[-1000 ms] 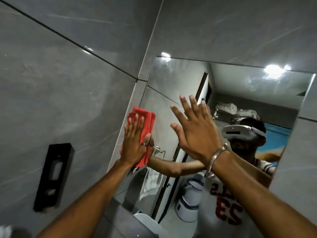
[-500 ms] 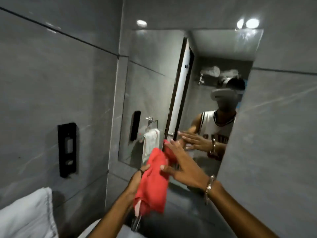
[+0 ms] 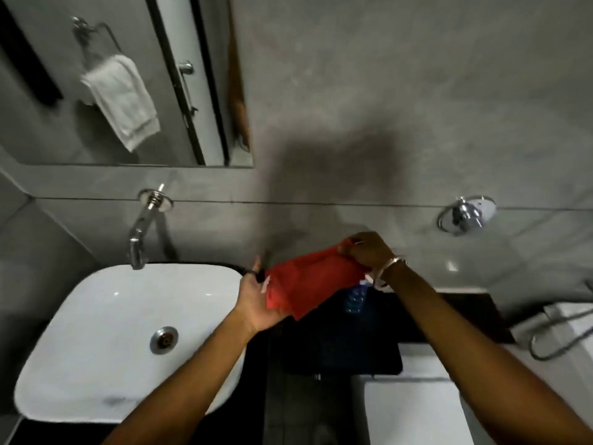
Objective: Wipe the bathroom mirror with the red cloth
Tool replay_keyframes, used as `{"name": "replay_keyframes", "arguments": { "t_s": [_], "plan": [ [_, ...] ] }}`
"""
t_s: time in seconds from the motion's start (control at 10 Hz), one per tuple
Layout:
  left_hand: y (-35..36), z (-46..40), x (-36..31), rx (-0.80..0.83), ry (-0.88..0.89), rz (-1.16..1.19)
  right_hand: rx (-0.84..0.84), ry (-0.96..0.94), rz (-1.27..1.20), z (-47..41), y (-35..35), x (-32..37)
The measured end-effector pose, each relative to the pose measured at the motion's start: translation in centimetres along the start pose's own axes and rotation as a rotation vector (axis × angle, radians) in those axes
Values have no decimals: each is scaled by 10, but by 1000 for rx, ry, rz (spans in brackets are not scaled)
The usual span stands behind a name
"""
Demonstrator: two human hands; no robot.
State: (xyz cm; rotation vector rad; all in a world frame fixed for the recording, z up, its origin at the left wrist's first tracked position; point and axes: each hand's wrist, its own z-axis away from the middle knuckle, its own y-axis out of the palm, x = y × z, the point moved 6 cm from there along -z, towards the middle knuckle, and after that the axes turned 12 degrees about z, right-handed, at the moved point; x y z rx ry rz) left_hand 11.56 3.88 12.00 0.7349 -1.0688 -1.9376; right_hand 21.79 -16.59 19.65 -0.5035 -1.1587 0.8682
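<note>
The red cloth (image 3: 311, 282) is stretched between both hands, low over the dark counter and right of the basin. My left hand (image 3: 256, 300) grips its lower left end from below. Its upper right corner is pinched by my right hand (image 3: 365, 252), which wears a metal bangle. The bathroom mirror (image 3: 134, 81) fills the upper left, well above and left of the cloth; only its lower part shows, reflecting a white towel on a ring and a door edge.
A white basin (image 3: 106, 332) sits at lower left under a chrome wall tap (image 3: 144, 226). A chrome fitting (image 3: 467, 215) sticks out of the grey wall at right. A blue-capped bottle (image 3: 354, 297) stands behind the cloth. A white appliance (image 3: 414, 409) is at lower right.
The view swung down from the mirror to the counter. The cloth came off the glass, my right hand took hold of it, and both hands now hold it low beside the basin.
</note>
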Motion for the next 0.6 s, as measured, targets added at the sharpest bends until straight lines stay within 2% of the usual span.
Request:
{"name": "replay_keyframes", "arguments": {
  "t_s": [0.1,0.2,0.3,0.4,0.5,0.6],
  "plan": [
    [-51,-35,33,-411,43,-332,20,104,23,-3,35,-77],
    [-96,-65,55,-687,-1,-596,137,204,-10,-7,90,-139],
    [-131,-89,72,-823,-44,-652,234,351,-27,-12,139,-186],
    [-161,-110,83,-872,-36,-651,254,394,-48,-23,170,-212],
    [-159,-114,78,-912,47,-755,209,435,6,-26,169,-217],
    [-133,-94,76,-865,228,-889,140,321,33,-12,161,-199]
  ]
}}
